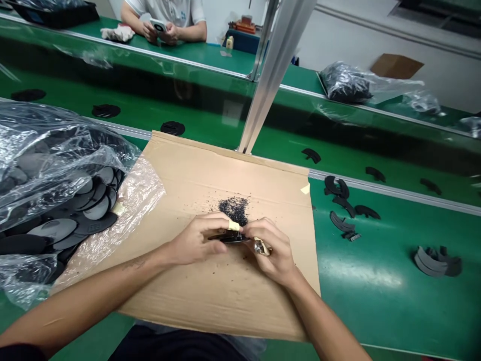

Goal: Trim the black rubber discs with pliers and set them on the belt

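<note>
Now, from the head view, your left hand (pixel 195 243) pinches a black disc (pixel 228 238) by its near edge. Thumb and fingers are closed on it, and they hold it flat and low over the cardboard (pixel 210 301). One fingertip of that hand wears a band of pale tape (pixel 233 225). Your right hand (pixel 278 255) meets the disc from the other side, its fingers wrapped tight round a small metal tool (pixel 260 246) that points at the disc's right edge. You cannot tell at this size whether the tip touches the disc. Just beyond your hands a small heap of black crumbs (pixel 233 206) lies on the cardboard, with loose specks scattered around it.

To your left, a clear plastic bag (pixel 45 145) lies open and full of more black discs, its mouth resting on the cardboard's left edge. To your right, on the green table (pixel 376 301), curved black offcuts (pixel 343 220) lie in a loose group, and a small stack (pixel 438 260) of them sits farther right. Behind the cardboard runs a green belt (pixel 225 110) carrying single discs well apart, and an aluminium post (pixel 270 75) rises from its near rail. Across the belt, a co-worker's hands (pixel 161 31) hold a small pale round item over the far table.
</note>
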{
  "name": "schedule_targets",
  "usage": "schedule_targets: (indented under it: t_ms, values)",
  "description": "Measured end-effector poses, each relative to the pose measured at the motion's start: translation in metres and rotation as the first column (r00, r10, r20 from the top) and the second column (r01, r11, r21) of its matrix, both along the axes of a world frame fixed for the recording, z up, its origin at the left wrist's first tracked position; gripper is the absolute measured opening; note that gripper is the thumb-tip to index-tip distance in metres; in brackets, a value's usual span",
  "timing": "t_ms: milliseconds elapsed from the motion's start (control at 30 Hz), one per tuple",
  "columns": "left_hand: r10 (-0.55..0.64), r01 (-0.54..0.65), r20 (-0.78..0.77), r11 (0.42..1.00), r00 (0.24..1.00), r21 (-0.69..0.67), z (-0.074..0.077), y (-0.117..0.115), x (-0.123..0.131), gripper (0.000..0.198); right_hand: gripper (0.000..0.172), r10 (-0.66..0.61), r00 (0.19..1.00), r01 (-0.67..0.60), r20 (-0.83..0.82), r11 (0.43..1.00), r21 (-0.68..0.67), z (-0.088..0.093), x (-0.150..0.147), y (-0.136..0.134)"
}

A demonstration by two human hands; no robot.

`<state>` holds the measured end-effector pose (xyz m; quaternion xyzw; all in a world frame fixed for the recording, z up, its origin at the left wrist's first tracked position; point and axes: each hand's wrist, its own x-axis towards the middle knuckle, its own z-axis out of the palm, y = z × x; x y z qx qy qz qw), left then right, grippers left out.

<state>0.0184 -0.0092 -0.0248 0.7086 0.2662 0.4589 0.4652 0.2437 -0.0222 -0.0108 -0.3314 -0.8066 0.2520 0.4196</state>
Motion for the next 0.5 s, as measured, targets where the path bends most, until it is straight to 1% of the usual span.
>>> schedule_targets:
  t_ms: [33, 67, 133, 200, 300, 400, 433, 500]
  values:
    - [-0.037, 0.038, 0.017, 0.996, 0.999, -0.079, 0.002, 0.001, -0.001, 0.059, 0.020, 0.005, 1.000, -0.005, -0.003, 1.000, -0.001, 0.001, 0.000, 0.000]
    - [-0.064, 0.067, 0.028, 0.987, 0.998, -0.149, 0.003, 0.003, -0.002, 0.059, 0.019, 0.011, 1.000, -0.011, -0.013, 1.000, -0.011, 0.001, 0.000, -0.001]
    - [-0.096, 0.100, 0.030, 0.963, 0.995, -0.250, 0.004, 0.005, -0.003, 0.046, 0.016, 0.032, 0.998, -0.035, -0.049, 0.998, -0.055, 0.002, -0.001, -0.001]
    - [-0.115, 0.118, 0.028, 0.947, 0.993, -0.300, 0.003, 0.006, -0.003, 0.033, 0.013, 0.066, 0.994, -0.075, -0.087, 0.992, -0.106, 0.003, -0.002, -0.002]
    - [-0.145, 0.140, 0.005, 0.944, 0.989, -0.299, 0.004, 0.007, -0.004, 0.027, 0.012, 0.133, 0.987, -0.145, -0.088, 0.978, -0.151, 0.006, -0.003, -0.002]
    - [-0.186, 0.161, -0.089, 0.959, 0.979, -0.232, 0.009, 0.006, -0.007, 0.020, 0.013, 0.215, 0.976, -0.217, -0.032, 0.960, -0.178, 0.008, 0.000, 0.000]
    - [-0.195, 0.169, -0.114, 0.964, 0.974, -0.207, 0.010, 0.006, -0.007, 0.019, 0.013, 0.228, 0.973, -0.228, -0.019, 0.957, -0.181, 0.009, 0.000, 0.001]
    - [-0.196, 0.173, -0.131, 0.970, 0.972, -0.168, 0.012, 0.005, -0.008, 0.019, 0.014, 0.214, 0.977, -0.213, -0.013, 0.963, -0.164, 0.008, 0.001, 0.002]
